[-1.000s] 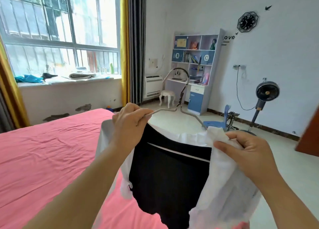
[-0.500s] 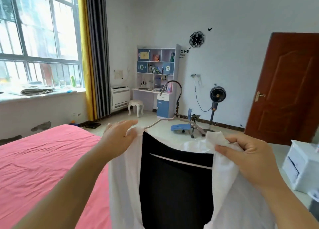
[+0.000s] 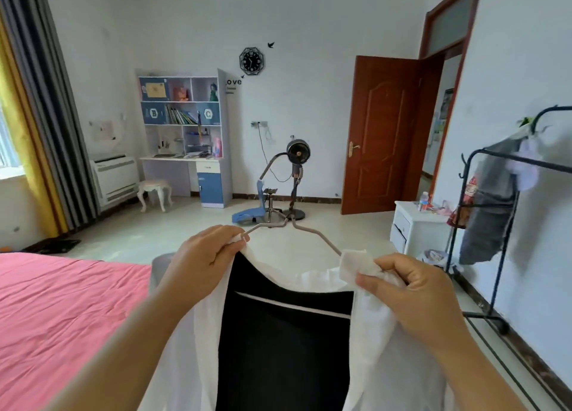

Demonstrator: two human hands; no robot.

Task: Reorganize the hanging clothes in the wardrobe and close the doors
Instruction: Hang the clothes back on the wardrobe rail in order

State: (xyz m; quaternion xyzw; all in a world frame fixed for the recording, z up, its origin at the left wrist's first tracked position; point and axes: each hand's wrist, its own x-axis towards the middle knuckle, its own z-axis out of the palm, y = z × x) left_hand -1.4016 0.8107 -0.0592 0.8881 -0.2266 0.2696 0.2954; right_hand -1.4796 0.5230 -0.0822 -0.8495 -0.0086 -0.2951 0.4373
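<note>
White walls close off the far side of the bedroom, with a brown door point(image 3: 382, 133) standing open, a desk with shelves point(image 3: 182, 132) and a standing fan point(image 3: 297, 163) on the pale floor, and a pink bed point(image 3: 55, 314) at the lower left. The view has swung rightward over the last second: the window that filled the left side is nearly gone, and a black clothes rack point(image 3: 495, 225) with a grey garment has come into sight at the right edge, next to a white nightstand point(image 3: 411, 228).

Both hands are held apart at chest height, each clamped on cloth. The left hand point(image 3: 204, 259) pinches the white shirt point(image 3: 387, 333) at one shoulder, right where the wire hanger point(image 3: 306, 228) runs under the fabric; a second ago it gripped the bare wire, so the shirt has been drawn up over that end. The right hand point(image 3: 414, 296) pinches the shirt's other shoulder beside the hanger's right end. A black garment point(image 3: 284, 333) hangs inside the open shirt, on the same hanger (its hook points away, toward the fan).

No wardrobe is in view yet. The turn suggests the person is carrying the dressed hanger toward it, so hanging and closing the doors both remain.
</note>
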